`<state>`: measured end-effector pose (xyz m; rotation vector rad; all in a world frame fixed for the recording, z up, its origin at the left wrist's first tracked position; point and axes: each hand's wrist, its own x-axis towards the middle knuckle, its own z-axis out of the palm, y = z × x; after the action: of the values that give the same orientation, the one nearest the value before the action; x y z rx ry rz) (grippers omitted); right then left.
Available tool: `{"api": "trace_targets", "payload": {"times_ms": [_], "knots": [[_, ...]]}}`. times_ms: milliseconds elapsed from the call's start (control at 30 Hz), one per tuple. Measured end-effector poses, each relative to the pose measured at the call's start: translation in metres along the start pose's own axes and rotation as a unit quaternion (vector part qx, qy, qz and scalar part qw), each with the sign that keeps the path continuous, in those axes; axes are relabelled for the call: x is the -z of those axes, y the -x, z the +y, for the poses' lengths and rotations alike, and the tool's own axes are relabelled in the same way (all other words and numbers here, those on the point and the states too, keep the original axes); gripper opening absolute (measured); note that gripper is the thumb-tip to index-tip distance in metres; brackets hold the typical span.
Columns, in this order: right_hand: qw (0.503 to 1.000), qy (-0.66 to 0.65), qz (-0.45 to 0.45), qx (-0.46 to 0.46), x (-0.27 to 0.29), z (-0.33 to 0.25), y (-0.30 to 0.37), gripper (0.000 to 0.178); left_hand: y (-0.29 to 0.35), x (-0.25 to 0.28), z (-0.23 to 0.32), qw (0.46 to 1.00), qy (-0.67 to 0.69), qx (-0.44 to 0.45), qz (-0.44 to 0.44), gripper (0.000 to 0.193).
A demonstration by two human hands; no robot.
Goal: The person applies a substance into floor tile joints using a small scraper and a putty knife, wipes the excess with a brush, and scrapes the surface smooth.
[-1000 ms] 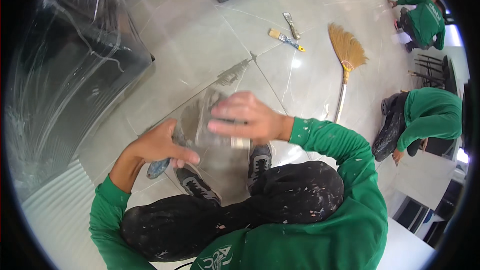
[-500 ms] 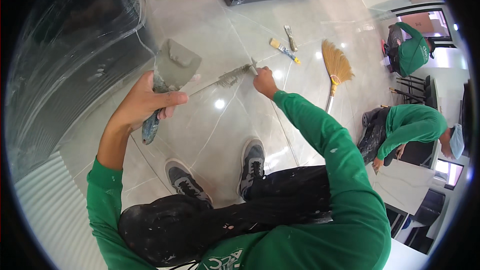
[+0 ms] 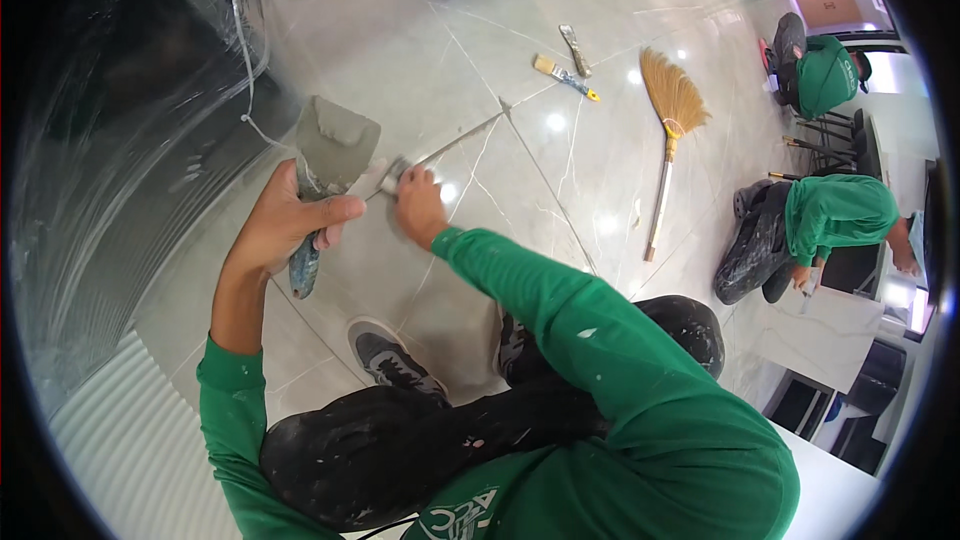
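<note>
My left hand (image 3: 285,215) is closed round the blue, smeared handle of a wide putty knife (image 3: 345,155), with a lump of grey paste on its blade. My right hand (image 3: 420,205) is closed on a small scraper (image 3: 393,176), its blade held low over the tile floor beside the putty knife. Motion blurs this scraper, and I cannot tell whether it touches the floor. A dark joint line (image 3: 462,140) between tiles runs from near the scraper toward the upper right, where it meets a crossing joint.
A paintbrush (image 3: 562,77) and a scraper-like tool (image 3: 575,50) lie beyond my hands. A straw broom (image 3: 675,105) rests to their right. Plastic-wrapped furniture (image 3: 160,110) stands at left. Two people in green, one crouching near (image 3: 840,220) and one farther (image 3: 825,75), are at right.
My right hand has swept left and nearer along the joint with the small scraper, ending close to the putty knife. Grey paste smeared around the joint is now a thinner, cleaner line.
</note>
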<state>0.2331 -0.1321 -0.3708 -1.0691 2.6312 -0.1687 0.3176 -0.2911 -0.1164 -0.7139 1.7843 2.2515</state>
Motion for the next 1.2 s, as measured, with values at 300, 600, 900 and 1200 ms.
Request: {"api": "trace_targets", "payload": {"times_ms": [300,600,900,1200], "knots": [[0.930,-0.205,-0.275,0.134,0.031,-0.035,-0.006,0.036,0.025,-0.001,0.013,1.000,0.008,-0.017,0.017,0.038],[0.912,-0.381,-0.151,0.002,0.183,0.187,-0.086,0.034,-0.023,-0.045,-0.019,0.982,-0.107,0.137,-0.068,0.021],[0.779,-0.560,0.008,-0.284,0.317,0.197,0.082,0.040,0.066,-0.148,0.093,0.932,-0.056,0.307,-0.185,0.040],[0.630,-0.587,0.228,-0.454,0.547,0.134,0.363,0.036,0.164,-0.285,0.269,0.945,-0.090,0.236,-0.206,0.034]]}}
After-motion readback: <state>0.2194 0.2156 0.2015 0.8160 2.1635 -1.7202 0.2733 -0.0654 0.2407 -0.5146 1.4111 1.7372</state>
